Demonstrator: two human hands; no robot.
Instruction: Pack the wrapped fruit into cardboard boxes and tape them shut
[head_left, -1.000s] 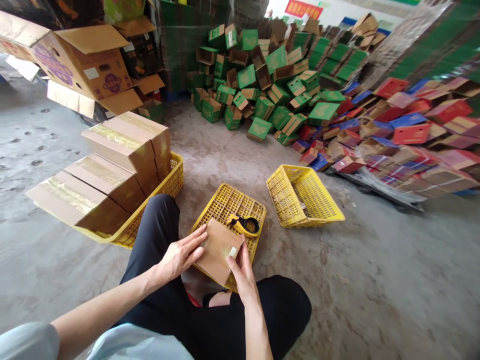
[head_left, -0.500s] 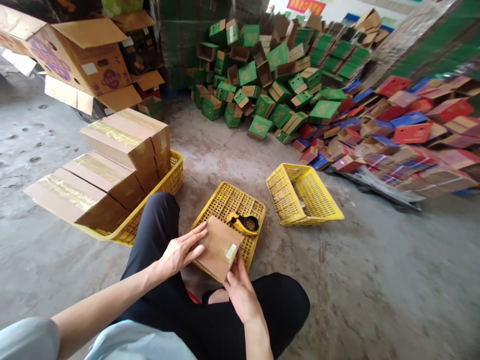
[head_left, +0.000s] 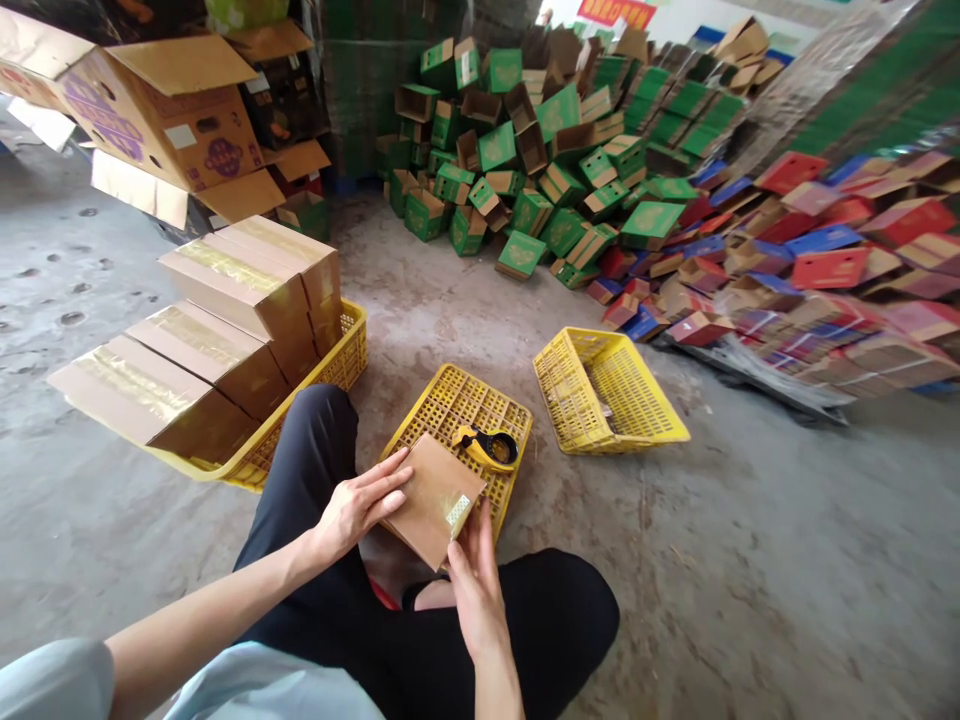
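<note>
A small brown cardboard box (head_left: 433, 497) rests on an upturned yellow plastic crate (head_left: 457, 405) in front of my crossed legs. My left hand (head_left: 358, 505) lies on the box's left side, fingers stretched flat over its top. My right hand (head_left: 470, 575) presses against the box's near right corner, fingers together, just below a small piece of clear tape (head_left: 457, 509). A yellow and black tape dispenser (head_left: 490, 446) lies on the crate just beyond the box.
A yellow crate (head_left: 341, 365) at my left holds several taped brown boxes (head_left: 225, 330). A second yellow crate (head_left: 607, 388) lies tilted on the concrete floor at right. Piles of green boxes (head_left: 540, 150) and red and blue boxes (head_left: 810, 260) fill the back.
My right hand slid down from the box's right edge to its near corner. The box turned slightly. The left hand stayed on top.
</note>
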